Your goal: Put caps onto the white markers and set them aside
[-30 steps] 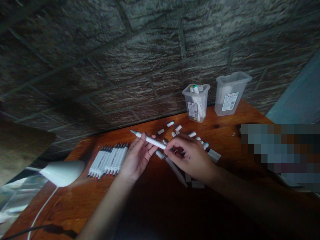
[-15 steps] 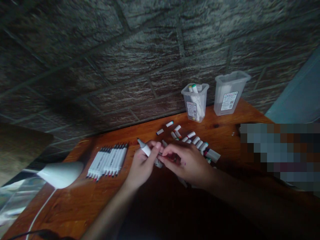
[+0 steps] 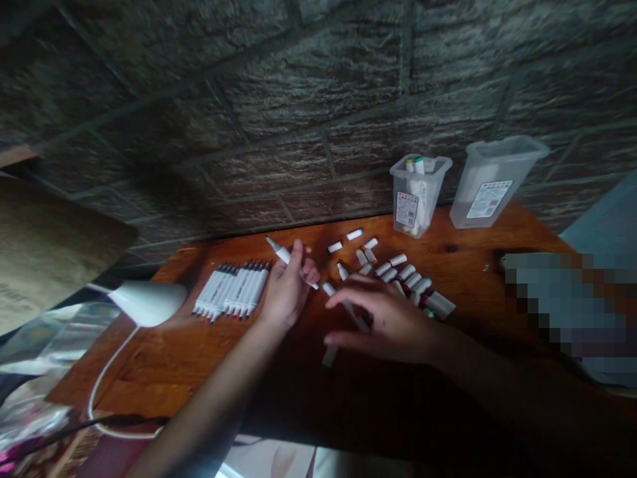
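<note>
My left hand [image 3: 288,289] is closed round a white marker [image 3: 281,253] whose tip points up and to the left. Just left of it lies a neat row of several white markers [image 3: 233,289] on the wooden table [image 3: 199,372]. My right hand [image 3: 385,318] hovers open, fingers spread, above a loose marker [image 3: 354,315] and a scatter of small white caps [image 3: 393,269]. One more cap [image 3: 328,357] lies near its thumb.
Two clear plastic tubs stand at the back by the brick wall: one [image 3: 418,196] holds markers, the other [image 3: 492,182] looks nearly empty. A white lamp head [image 3: 146,302] with its cord sits at the left. A pixelated patch [image 3: 572,305] covers the right.
My hands have come apart: the left keeps the marker and has shifted left toward the row, the right has let go and spread open over the caps. The camera has swung left.
</note>
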Available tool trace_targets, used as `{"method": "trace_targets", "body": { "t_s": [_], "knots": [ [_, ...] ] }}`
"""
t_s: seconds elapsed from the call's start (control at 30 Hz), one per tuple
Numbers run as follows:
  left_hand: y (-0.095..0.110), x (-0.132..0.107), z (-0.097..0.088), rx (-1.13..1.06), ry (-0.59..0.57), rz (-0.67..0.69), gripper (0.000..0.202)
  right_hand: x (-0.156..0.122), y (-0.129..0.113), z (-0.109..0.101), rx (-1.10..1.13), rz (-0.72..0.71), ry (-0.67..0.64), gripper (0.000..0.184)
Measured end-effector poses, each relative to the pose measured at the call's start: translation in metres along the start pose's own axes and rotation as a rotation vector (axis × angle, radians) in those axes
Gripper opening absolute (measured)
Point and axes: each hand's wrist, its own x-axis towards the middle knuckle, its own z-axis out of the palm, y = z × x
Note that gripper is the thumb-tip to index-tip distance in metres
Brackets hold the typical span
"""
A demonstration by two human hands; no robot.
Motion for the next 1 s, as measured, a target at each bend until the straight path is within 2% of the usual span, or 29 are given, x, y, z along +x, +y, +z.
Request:
{"method": "trace_targets", "body": {
  "t_s": [0.07, 0.1, 0.17, 0.23, 0.43, 0.53, 0.6, 0.7, 0.83, 1.0],
  "knots": [
    [0.005, 0.002, -0.002, -0.115, 0.019, -0.103, 0.026, -0.005, -0.007, 0.010, -0.030, -0.153, -0.247, 0.047],
    [0.008, 0.002, -0.003, -0.166, 0.030, -0.141, 0.027, -0.006, -0.009, 0.015, -0.060, -0.210, -0.340, 0.046],
    [0.012, 0.003, -0.004, -0.239, 0.048, -0.174, 0.032, -0.008, -0.012, 0.023, -0.134, -0.242, -0.431, 0.032],
    [0.015, 0.003, -0.004, -0.273, 0.049, -0.182, 0.034, -0.007, -0.012, 0.027, -0.182, -0.216, -0.435, 0.024],
    [0.014, 0.004, -0.005, -0.286, 0.032, -0.204, 0.035, -0.003, 0.001, 0.017, -0.202, -0.110, -0.319, 0.024],
    [0.013, 0.006, -0.006, -0.265, 0.042, -0.215, 0.038, 0.000, 0.008, 0.011, -0.198, -0.104, -0.242, 0.022],
    [0.012, 0.006, -0.006, -0.239, 0.064, -0.225, 0.041, 0.002, 0.011, 0.007, -0.177, -0.075, -0.161, 0.017],
    [0.012, 0.006, -0.006, -0.179, 0.120, -0.219, 0.041, 0.004, 0.012, 0.001, -0.081, 0.043, -0.011, 0.010],
    [0.013, 0.005, -0.006, -0.140, 0.147, -0.173, 0.034, 0.006, 0.011, -0.003, 0.019, 0.134, 0.173, 0.023],
    [0.017, 0.004, -0.006, -0.195, 0.072, -0.176, 0.033, 0.005, 0.006, -0.001, 0.061, 0.103, 0.202, 0.017]
  ]
}}
